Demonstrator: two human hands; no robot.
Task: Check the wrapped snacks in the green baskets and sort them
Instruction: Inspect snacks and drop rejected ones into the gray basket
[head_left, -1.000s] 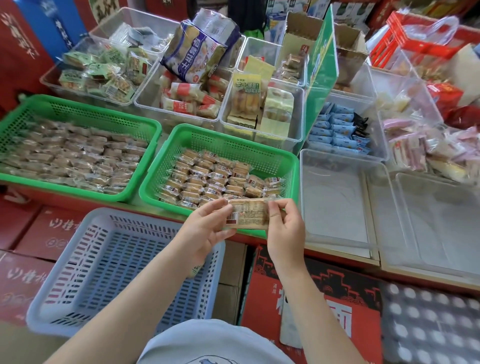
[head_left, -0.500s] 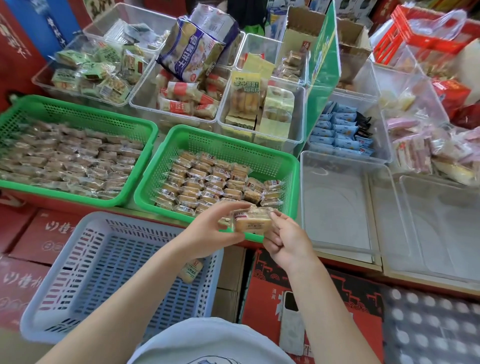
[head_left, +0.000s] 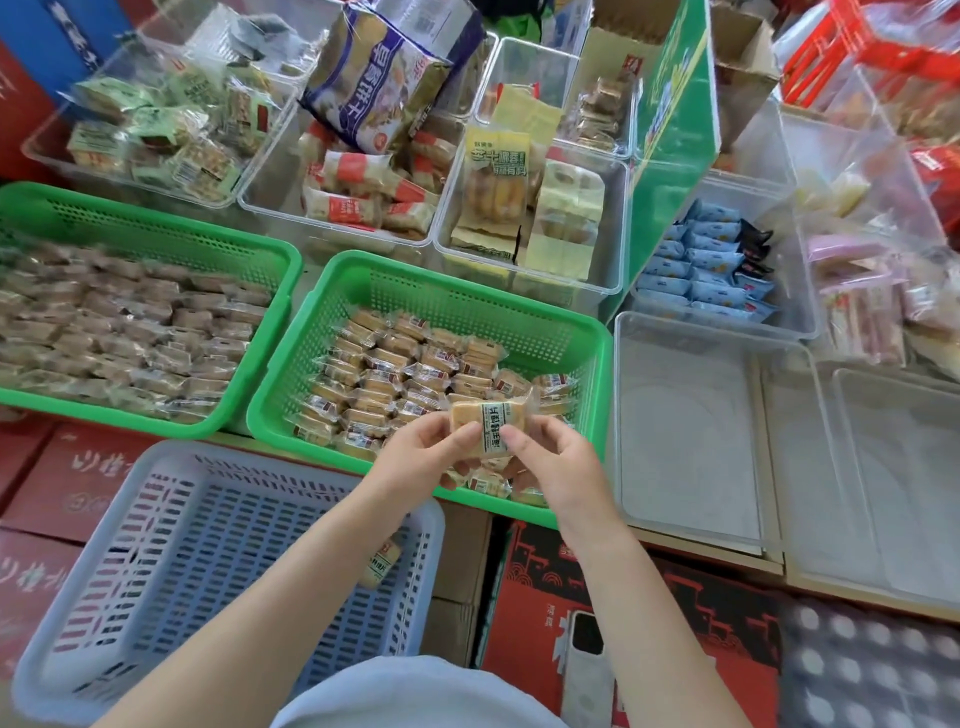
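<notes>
While both hands, left hand & right hand, are pinching one wrapped snack mid-frame over the green basket, it's maybe slipping back in w/ unchecked ones.

Two green baskets, each with wrapped snacks too many to count. One lilac basket with one snack. Two hands, one snack between them. One big bag. One phone. Clear bins: two bare ones, others stocked, count uncertain.
</notes>
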